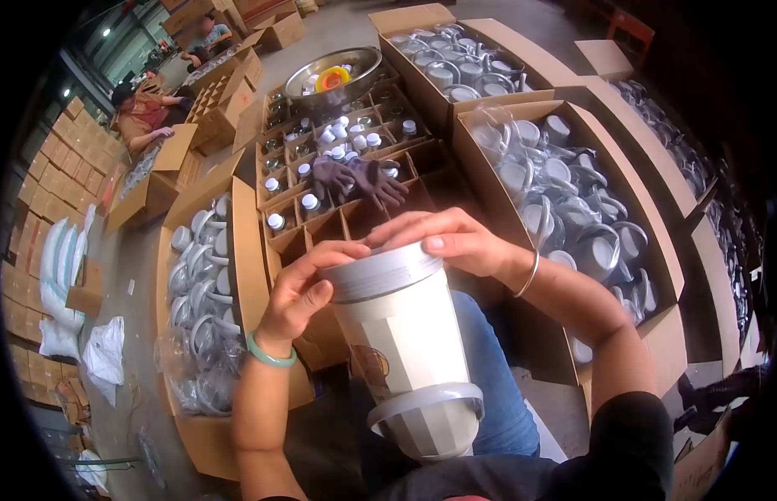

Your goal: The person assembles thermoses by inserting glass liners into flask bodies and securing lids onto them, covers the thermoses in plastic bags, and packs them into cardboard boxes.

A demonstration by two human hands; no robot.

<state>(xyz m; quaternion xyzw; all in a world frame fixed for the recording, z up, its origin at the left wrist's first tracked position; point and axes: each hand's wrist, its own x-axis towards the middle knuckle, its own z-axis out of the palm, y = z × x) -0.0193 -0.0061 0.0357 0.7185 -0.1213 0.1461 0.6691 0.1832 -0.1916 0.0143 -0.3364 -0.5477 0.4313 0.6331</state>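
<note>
A large white faceted container [405, 334] with a grey rim [384, 273] stands slightly tilted in front of my body, a grey band and rounded base at its lower end. My left hand [301, 292] curls around the left side of the rim, thumb at its side. Over the right and far side of the rim lies my right hand [442, 238], its fingers bent onto the top edge. A brown round mark shows on the container's side. The inside of its top is hidden.
Ahead is a divided carton [321, 227] with white-capped bottles, purple gloves [355, 177] and a metal bowl [334, 71]. Boxes of wrapped grey-lidded items stand left [184, 334] and right [572, 204]. Two people [146, 117] sit at the far left near stacked cartons.
</note>
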